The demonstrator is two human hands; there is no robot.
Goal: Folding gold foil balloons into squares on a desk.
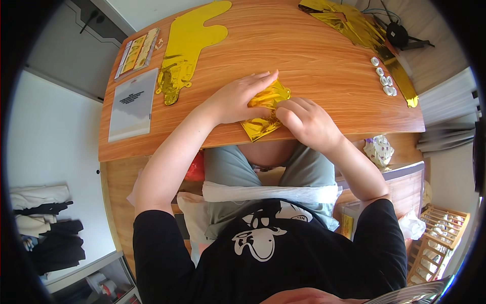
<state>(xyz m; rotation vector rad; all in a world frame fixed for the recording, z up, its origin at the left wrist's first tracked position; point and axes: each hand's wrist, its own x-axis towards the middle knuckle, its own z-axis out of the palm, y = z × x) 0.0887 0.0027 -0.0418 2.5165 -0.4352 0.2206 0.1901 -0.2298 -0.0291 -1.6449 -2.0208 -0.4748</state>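
A folded piece of shiny gold foil [258, 128], apparently a flat foil balloon, lies at the table's near edge between my hands. My left hand [237, 99] rests along its left side, with fingers stretched out and apart from the thumb, which lies over the foil. On the other side my right hand [310, 122] has its fingers curled in and pressed together on the foil's right edge. The fingertips of the right hand are partly hidden. Creases run across the foil, and its upper corner shows between both hands.
Long flat gold foil balloons [188, 38] [349, 25] lie at the far left and far right. A clear plastic bag [132, 109] and a packet [136, 53] sit at left. Several small white rolls [383, 81] and a black device [397, 34] are at right.
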